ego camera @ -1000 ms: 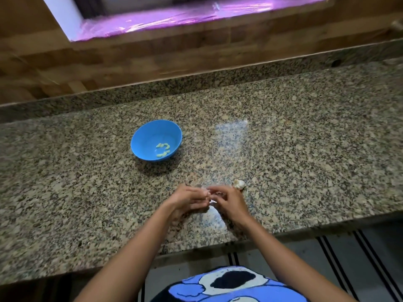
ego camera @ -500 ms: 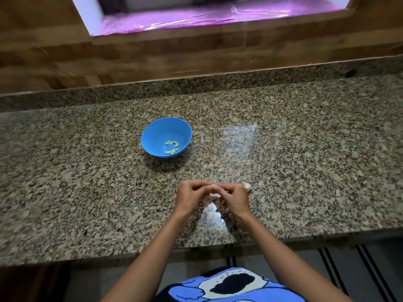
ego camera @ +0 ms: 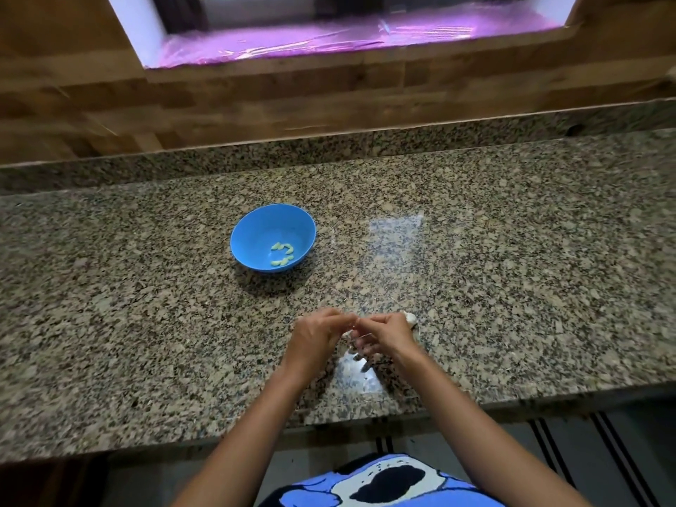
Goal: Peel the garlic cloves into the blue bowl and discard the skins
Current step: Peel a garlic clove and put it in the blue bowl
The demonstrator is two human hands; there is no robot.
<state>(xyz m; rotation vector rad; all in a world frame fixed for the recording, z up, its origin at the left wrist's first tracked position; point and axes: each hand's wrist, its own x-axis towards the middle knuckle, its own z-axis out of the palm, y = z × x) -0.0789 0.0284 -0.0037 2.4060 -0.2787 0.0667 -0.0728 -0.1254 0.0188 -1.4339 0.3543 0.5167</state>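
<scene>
Head view: your left hand (ego camera: pixel 314 336) and right hand (ego camera: pixel 387 333), fingers curled, both pinch one garlic clove (ego camera: pixel 346 334) in front of the blue bowl (ego camera: pixel 256 228), probably so skins miss the peeled cloves (ego camera: pixel 281 255) inside. Unpeeled garlic (ego camera: pixel 410 318) waits front-right of the bowl.

Speckled granite counter (ego camera: pixel 512 287) spans the view; wood-panelled wall (ego camera: pixel 256 104) behind; purple-lit window sill (ego camera: pixel 329 42) above.
</scene>
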